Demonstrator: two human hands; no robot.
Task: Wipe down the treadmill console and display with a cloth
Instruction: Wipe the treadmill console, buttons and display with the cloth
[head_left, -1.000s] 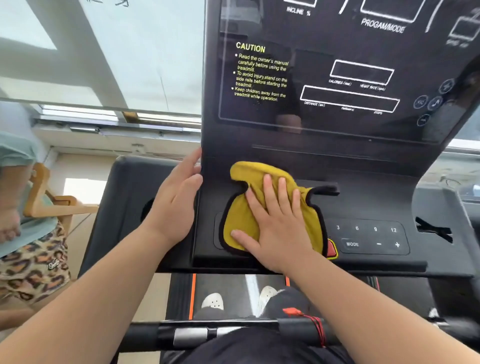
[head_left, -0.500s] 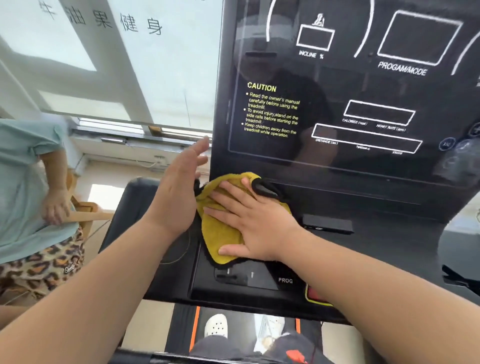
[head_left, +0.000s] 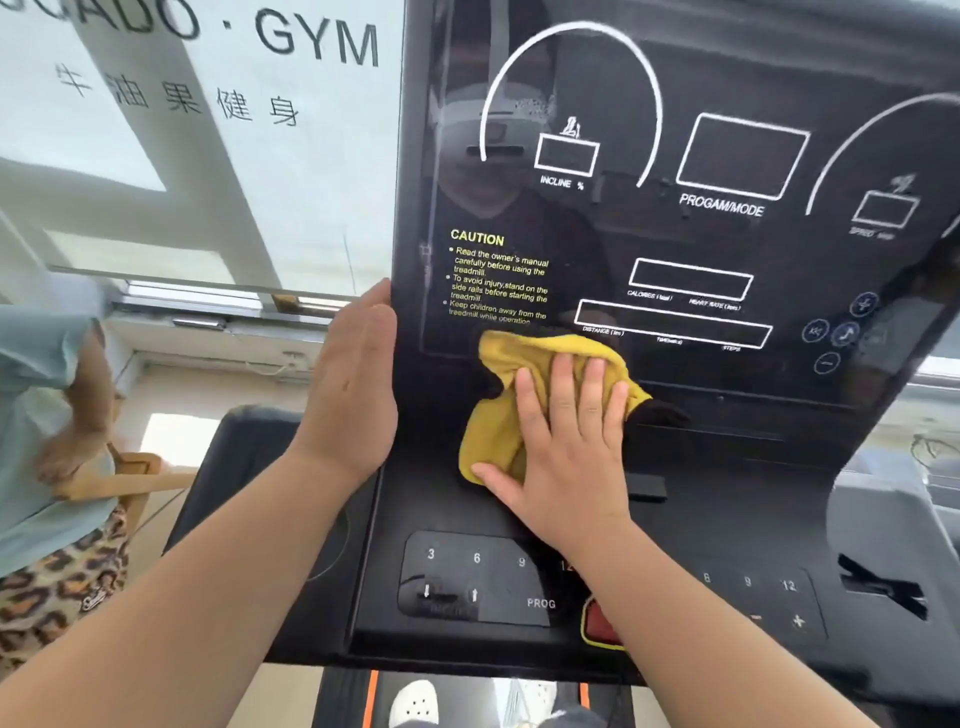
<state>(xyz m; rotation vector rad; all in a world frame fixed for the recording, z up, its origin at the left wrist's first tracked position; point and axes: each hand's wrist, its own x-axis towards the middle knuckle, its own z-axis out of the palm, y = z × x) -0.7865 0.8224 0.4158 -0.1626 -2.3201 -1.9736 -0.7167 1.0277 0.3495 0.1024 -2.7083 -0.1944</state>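
A black treadmill display (head_left: 675, 234) with white outlines and yellow caution text rises in front of me. Below it lies the console (head_left: 467, 587) with number and PROG buttons. A yellow cloth with a black edge (head_left: 498, 415) is pressed flat against the display's lower left part, just under the caution text. My right hand (head_left: 566, 441) lies on the cloth with fingers spread, pinning it to the panel. My left hand (head_left: 358, 384) rests flat along the display's left edge, fingers straight, holding nothing.
A red stop button (head_left: 597, 623) sits on the console beside my right forearm. Another person in a light green top and leopard shorts (head_left: 47, 467) stands at the left near a wooden frame (head_left: 124, 478). A frosted window with gym lettering (head_left: 208, 130) is behind.
My right hand has slid the cloth up from the console's button area onto the display's lower part. My left hand moved up along the display's left edge. The view tilted upward.
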